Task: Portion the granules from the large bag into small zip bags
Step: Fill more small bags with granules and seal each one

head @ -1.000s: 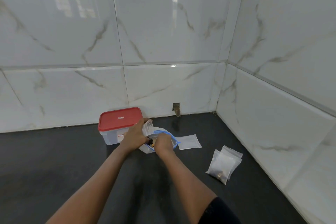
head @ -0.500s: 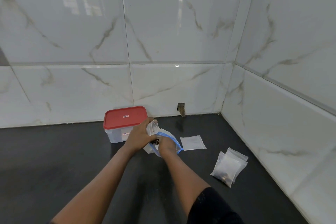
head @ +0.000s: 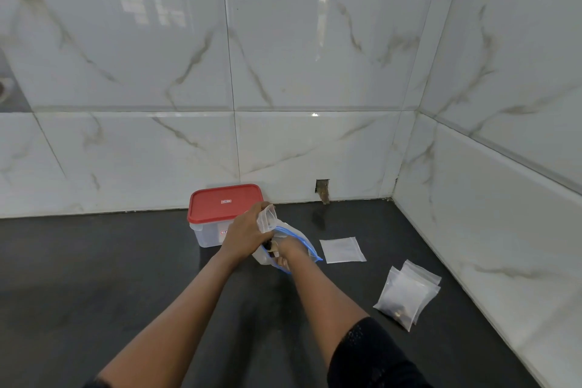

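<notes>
Currently, my left hand (head: pixel 244 236) is curled round the small zip bag (head: pixel 267 219), gripping its lower part. That bag stands upright, long axis near vertical, open mouth upward. My right hand (head: pixel 291 249) is sunk into the mouth of the large bag (head: pixel 299 238), with its fingers (head: pixel 280 261) curled inside; I cannot tell whether they hold anything. The small bag is just above the far left of the large bag's blue zip rim, and the hands are close together.

The large bag sits on the dark counter (head: pixel 126 261), its mouth gaping up and toward me. A red-lidded tub (head: pixel 225 205) stands just behind the left hand. Right of the large bag, an empty zip bag (head: pixel 342 249) lies flat. Nearer and further right is a pile of filled bags (head: pixel 406 293).
</notes>
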{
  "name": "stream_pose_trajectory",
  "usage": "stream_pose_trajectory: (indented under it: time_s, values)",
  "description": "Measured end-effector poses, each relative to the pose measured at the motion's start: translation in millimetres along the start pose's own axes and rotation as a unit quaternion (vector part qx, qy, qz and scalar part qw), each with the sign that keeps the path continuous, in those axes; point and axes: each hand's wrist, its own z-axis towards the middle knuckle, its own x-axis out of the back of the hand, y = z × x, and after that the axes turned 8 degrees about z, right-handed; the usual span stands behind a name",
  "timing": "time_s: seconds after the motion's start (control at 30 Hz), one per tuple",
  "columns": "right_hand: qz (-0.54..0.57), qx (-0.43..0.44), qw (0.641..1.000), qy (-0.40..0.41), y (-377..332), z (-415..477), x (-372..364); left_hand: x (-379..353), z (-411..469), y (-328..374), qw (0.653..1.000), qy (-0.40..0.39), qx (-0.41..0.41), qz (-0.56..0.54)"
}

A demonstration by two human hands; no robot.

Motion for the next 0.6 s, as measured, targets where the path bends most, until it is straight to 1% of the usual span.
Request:
stream_pose_trajectory:
  time_s: [0.03,0.07,0.1,0.13,0.2,0.23,0.3,0.37,0.47,0.6]
  values:
    - [0.026,0.009,1.0,-0.007,3,6,-2,0,1,-1,1.0,0.001,0.0,0.001]
    - [0.03,0.004,0.999,-0.014,6,18,-2,0,1,-2,1.0,0.0,0.002,0.002]
    - [0.025,0.015,0.999,-0.019,8,28,-3,0,2,-2,1.0,0.002,0.002,0.004]
    - [0.009,0.019,1.0,-0.001,8,29,-2,0,3,-2,1.0,0.003,0.003,0.005]
    - [0.016,0.013,1.0,0.013,5,19,-2,0,3,-2,1.0,0.005,0.006,0.007]
    - [0.014,0.01,1.0,0.002,2,11,-3,-1,4,-2,1.0,0.006,0.007,0.008]
    - [0.026,0.027,0.999,-0.004,-2,-4,-2,-2,4,-1,1.0,0.006,0.014,0.004]
    - [0.037,0.036,0.999,0.009,-6,-15,2,-3,4,2,1.0,0.01,0.02,-0.001]
    - [0.01,0.055,0.998,0.035,-9,-11,8,-7,3,9,0.999,0.026,0.028,-0.011]
    - [0.028,0.061,0.997,0.033,-10,-17,11,-13,1,19,0.999,0.034,0.016,-0.015]
